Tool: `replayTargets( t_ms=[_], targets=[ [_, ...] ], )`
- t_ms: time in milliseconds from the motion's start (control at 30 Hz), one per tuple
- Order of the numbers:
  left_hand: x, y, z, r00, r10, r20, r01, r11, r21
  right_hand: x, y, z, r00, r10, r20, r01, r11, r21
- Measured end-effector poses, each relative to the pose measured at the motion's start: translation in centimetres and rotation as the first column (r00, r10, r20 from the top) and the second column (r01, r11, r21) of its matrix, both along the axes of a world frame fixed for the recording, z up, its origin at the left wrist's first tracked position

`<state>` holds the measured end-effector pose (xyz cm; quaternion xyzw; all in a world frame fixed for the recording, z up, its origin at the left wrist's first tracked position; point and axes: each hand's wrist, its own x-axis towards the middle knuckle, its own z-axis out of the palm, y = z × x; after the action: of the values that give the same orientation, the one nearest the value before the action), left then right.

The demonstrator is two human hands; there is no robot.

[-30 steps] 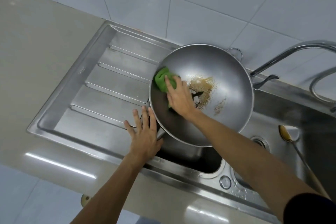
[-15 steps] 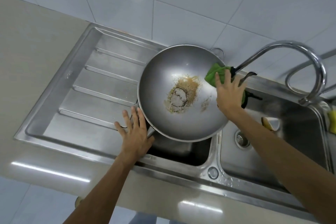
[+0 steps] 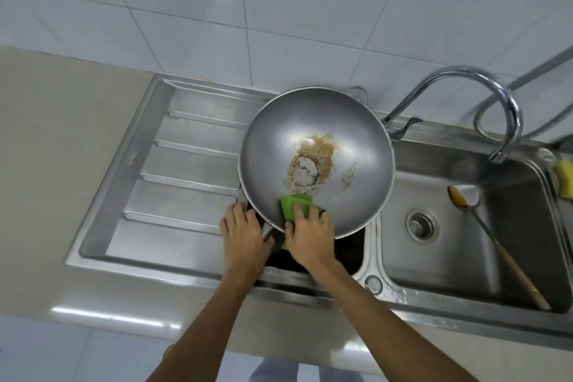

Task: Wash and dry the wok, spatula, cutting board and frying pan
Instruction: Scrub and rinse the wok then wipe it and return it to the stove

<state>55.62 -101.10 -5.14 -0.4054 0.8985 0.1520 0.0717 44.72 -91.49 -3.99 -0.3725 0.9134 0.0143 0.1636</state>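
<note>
Drainboard [image 3: 186, 164]: ribbed steel, left of the basins; nothing stands on it.
Left hand [image 3: 245, 236]: lies on the wok's handle at the near rim, fingers fairly straight and close together. Whether the thumb wraps underneath is hidden.
Wok [image 3: 341, 121]: one, tilted over the left basin, bowl facing the person, small loop handle at the far rim.
Residue [image 3: 310, 161]: brown crust with a dark ring at the bowl's centre, plus a smaller smear to its right.
Green cloth [image 3: 294, 203]: one, flat against the near inner wall.
Right hand [image 3: 310, 236]: fingers together and laid flat, pressing the cloth to the metal.
Governing relation: the residue lies just beyond the right fingertips, up the bowl and away from the person. The right hand is the nearer, so in my judgement the next stroke should run forward.
Tap [image 3: 465, 77]: one, spout over the right basin [image 3: 511, 195]; no water seen running.
Spatula [image 3: 496, 245]: one, in the right basin, head at the far left, wooden handle running to the near right.
Yellow sponge [image 3: 565, 178]: one, at the right edge.
Not in view: cutting board, frying pan.
</note>
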Motion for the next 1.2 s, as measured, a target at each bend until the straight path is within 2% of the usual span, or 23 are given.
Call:
replayTargets(
  t_ms=[67,167,333,533,633,767,1067,1200],
  targets=[
    [0.3,0.2,0.7,1.0,-0.021,0.018,0.022,0.998,-0.06,0.4,-0.5,-0.2,0.999,0.03,0.036,-0.027,0.998,-0.062],
    [1.2,0.1,1.5,0.993,-0.051,0.104,0.057,0.997,-0.059,0.1,0.1,-0.1,0.997,0.049,0.054,-0.043,0.993,-0.109],
    [2.6,0.1,1.9,0.97,-0.13,0.203,0.121,0.991,0.055,-0.3,1.0,0.9,0.993,0.057,0.105,-0.039,0.986,-0.165],
    [2.4,1.2,4.8,0.992,0.028,0.12,-0.061,0.956,0.286,-0.2,4.9,3.5,0.997,0.063,0.045,-0.046,0.952,-0.304],
    [3.1,2.0,6.1,0.992,0.073,0.105,-0.104,0.94,0.324,-0.5,7.6,4.7,0.997,0.072,0.016,-0.064,0.952,-0.299],
    [5.4,2.2,7.6,0.991,0.119,0.064,-0.135,0.917,0.376,-1.0,11.6,6.0,0.999,0.035,-0.007,-0.036,0.929,-0.369],
    [10.3,7.7,10.5,0.996,0.054,-0.066,-0.031,0.951,0.309,-0.3,23.6,7.0,0.993,0.042,-0.11,-0.086,0.898,-0.432],
    [10.4,12.2,11.5,0.997,0.022,-0.073,0.001,0.955,0.295,-1.1,30.3,7.2,0.991,0.016,-0.135,-0.078,0.881,-0.466]
  ],
)
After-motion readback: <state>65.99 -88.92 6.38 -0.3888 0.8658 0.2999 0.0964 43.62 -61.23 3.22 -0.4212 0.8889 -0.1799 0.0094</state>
